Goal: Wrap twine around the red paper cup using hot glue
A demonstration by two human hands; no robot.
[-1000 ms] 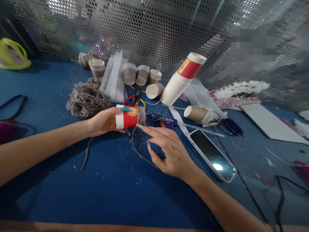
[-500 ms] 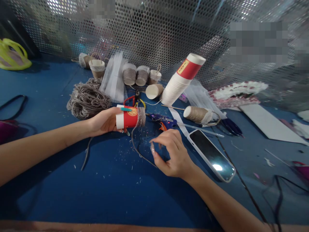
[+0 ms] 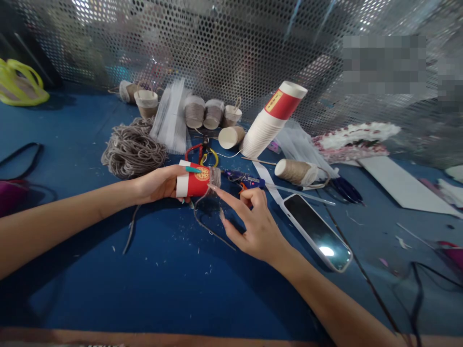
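Observation:
A red and white paper cup (image 3: 197, 182) lies sideways in my left hand (image 3: 159, 185), whose fingers wrap round its white end. Grey cord (image 3: 215, 177) is wound about the cup's other end, and a loose length trails onto the blue table. My right hand (image 3: 255, 224) has its fingers apart and holds nothing; its index fingertip is at the wound cord, touching or very near it. Just behind the right hand lies a blue glue gun (image 3: 249, 179) with a clear stick in it. Red and yellow pliers (image 3: 202, 153) rest behind the cup.
A heap of grey cord (image 3: 132, 149) is at the left. A leaning stack of paper cups (image 3: 264, 125) stands behind, with several cord-wrapped cups (image 3: 213, 114) near it. A phone (image 3: 318, 232) lies to the right, beyond it a white board (image 3: 408, 185). Perforated metal (image 3: 224, 43) closes off the back.
My right hand has moved up and left to the cord on the cup, its index finger now stretched out. The cup in my left hand has shifted slightly right and down.

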